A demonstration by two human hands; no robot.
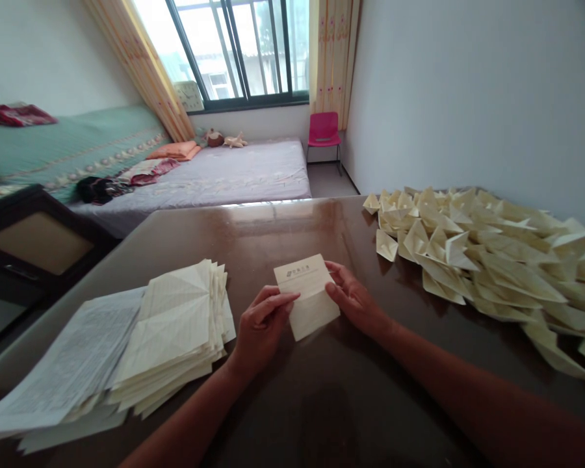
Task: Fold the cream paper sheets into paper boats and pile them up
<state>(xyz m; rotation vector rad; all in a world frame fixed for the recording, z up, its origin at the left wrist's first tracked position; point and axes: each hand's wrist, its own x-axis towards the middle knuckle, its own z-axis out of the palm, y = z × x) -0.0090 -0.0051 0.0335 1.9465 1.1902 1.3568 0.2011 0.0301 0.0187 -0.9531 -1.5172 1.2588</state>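
Observation:
Between my two hands is a folded sheet of cream paper (308, 296), with a printed logo and heading near its top and a crease across its middle. My left hand (266, 318) pinches its left edge, the index finger lying over the front and the thumb mostly hidden. My right hand (351, 296) grips the right edge, thumb on the front and fingers behind. The paper is held just above the brown table (253, 244). To the left lies a stack of creased cream sheets (170, 318), partly over a pile of printed white pages (73, 357).
A large heap of folded paper boats (487, 240) covers the table's right side, along the wall. Beyond the table are a bed (253, 170), a pink chair (324, 130) and a window (244, 52). A dark cabinet (39, 240) stands at the left.

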